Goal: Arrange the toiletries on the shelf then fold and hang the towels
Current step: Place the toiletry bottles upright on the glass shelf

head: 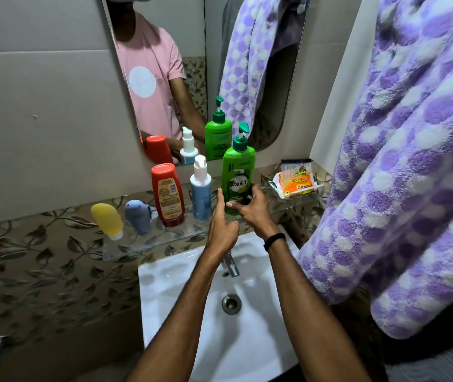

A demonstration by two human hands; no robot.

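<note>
The hands meet at the foot of the green pump bottle (238,172). The right hand (250,208), a dark band at its wrist, is wrapped round the bottle's lower body, thumb across the front below the label. The left hand (221,227) grasps nothing: its forefinger points straight up just beside the bottle's left flank with the other fingers folded in, and I cannot tell whether the tip touches the plastic. The bottle stands upright at the right end of the glass shelf (148,239) above the sink (181,285). The white and blue spray bottle (201,191) is just beside it to the left, then the red bottle (168,194), the grey-blue tube (137,216) and the yellow tube (107,220). It looks like stiff, glossy plastic, likely heavy if full, and it is tall and top-heavy with its pump, so it could slip in a wet palm. A low grip round the body suits it better than lifting by the pump neck. The glass beneath calls for a gentle set-down. The purple spotted towel (412,161) hangs at the right, near the right forearm and not yet folded. It looks soft and bulky and will probably need both hands.
</note>
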